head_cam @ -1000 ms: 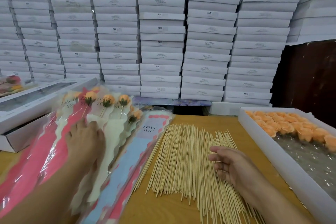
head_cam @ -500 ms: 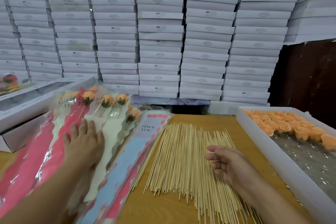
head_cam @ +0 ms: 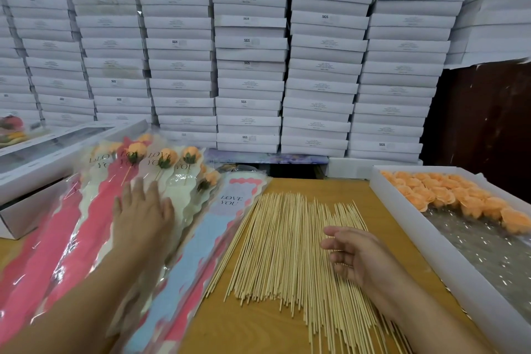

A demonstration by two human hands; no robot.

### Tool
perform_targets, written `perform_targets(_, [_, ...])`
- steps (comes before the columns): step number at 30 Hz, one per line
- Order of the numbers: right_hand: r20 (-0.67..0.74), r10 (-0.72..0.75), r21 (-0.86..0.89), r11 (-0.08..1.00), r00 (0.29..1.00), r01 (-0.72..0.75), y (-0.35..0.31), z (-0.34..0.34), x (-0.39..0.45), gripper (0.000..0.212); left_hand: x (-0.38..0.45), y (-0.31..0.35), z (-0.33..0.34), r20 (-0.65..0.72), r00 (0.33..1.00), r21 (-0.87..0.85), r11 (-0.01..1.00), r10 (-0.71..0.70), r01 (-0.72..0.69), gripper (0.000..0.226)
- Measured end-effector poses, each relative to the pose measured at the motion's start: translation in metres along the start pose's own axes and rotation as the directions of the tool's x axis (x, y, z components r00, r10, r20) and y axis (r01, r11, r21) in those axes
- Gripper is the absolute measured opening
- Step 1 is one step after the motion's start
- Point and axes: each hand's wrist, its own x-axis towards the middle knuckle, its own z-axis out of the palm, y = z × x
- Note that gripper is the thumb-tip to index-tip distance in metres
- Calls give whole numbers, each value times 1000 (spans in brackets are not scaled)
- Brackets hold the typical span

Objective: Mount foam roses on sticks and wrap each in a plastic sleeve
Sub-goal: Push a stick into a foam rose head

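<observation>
Orange roses fill only the far end of the tray on my right, loose and unmounted. A handful of wrapped ones lie at left under my left hand, fingers straight and flat on the plastic. My right hand hovers over the sticks, fingers loosely curled, holding nothing. Most of the job remains, I judge.

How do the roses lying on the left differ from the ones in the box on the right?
The wrapped roses sit on sticks inside plastic sleeves printed LOVE YOU, fanned out in a row; the loose roses have no sticks or sleeves and lie packed together in the white box. The wrapped ones show green leaves under the bloom; the loose ones show none. Both are orange.
</observation>
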Motion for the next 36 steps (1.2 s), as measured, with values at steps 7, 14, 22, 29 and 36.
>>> perform_targets(7, [1, -2, -7, 1000, 1000, 2, -1, 0, -1, 22, -34, 68, 3, 192, 958, -55, 976, 215, -209, 36])
perform_targets(14, [1, -6, 1, 1000, 1000, 6, -3, 1, -2, 22, -47, 79, 10, 283, 931, 158, 946, 232, -284, 35])
perform_targets(22, [-2, -8, 14, 1000, 1000, 8, -3, 2, -3, 22, -48, 87, 4, 302, 920, 229, 918, 249, -323, 24])
perform_targets(29, [6, -5, 19, 1000, 1000, 4, -3, 2, -2, 22, -45, 80, -4, 256, 948, 81, 973, 191, -218, 18])
perform_targets(36, [12, -6, 17, 1000, 1000, 6, -4, 1, -3, 22, -45, 83, -5, 265, 945, 62, 974, 193, -217, 34])
